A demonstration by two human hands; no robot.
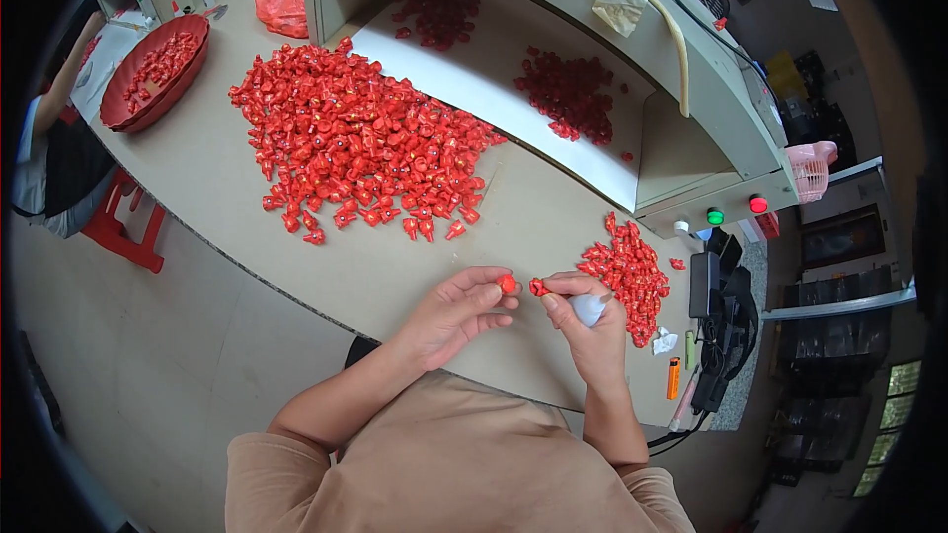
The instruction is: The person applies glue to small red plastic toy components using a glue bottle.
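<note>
The left hand (459,318) pinches a small red plastic piece (508,283); the right hand (591,341), just apart, pinches a second red piece (538,287) and cradles a pale rounded bottle (587,310). A large red heap (355,138) lies beyond the left. The step looks like pairing, calling for careful alignment.

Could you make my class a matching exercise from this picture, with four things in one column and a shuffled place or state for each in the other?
Column one
1. Left hand
2. Green button
3. Right hand
4. Stool

Column two
A. Holds a red piece together with a pale rounded thing
B. Stands on the floor at the picture's left
C. Holds just a single red piece
D. Sits beside a red button

Right pairs: 1-C, 2-D, 3-A, 4-B
</note>
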